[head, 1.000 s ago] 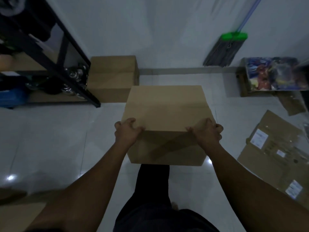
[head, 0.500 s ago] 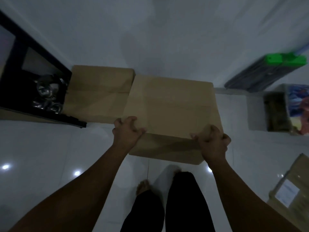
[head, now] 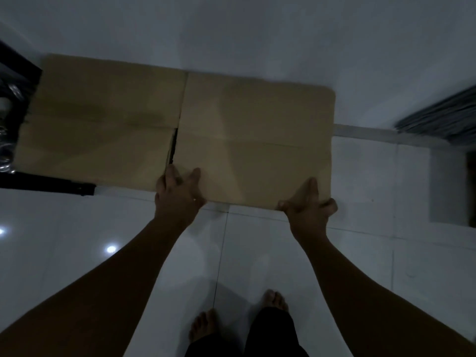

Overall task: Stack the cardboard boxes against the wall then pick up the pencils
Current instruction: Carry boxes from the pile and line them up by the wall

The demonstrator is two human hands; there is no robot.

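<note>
Two plain brown cardboard boxes stand side by side against the white wall. The left box (head: 100,119) sits next to a black shelf. The right box (head: 255,135) touches it along a narrow dark gap. My left hand (head: 177,194) grips the right box's near left corner. My right hand (head: 307,208) grips its near right corner, thumb on top. No pencils are in view.
A black shelf frame (head: 46,184) with shiny metal items stands at the far left. Grey broom bristles (head: 438,119) lean at the right wall. A dark object shows at the right edge (head: 471,181). My bare feet (head: 239,320) stand on glossy white floor tiles (head: 77,240).
I have walked forward with the box held in both hands, and it now sits down by the wall, beside the first box. The view has tilted downward.
</note>
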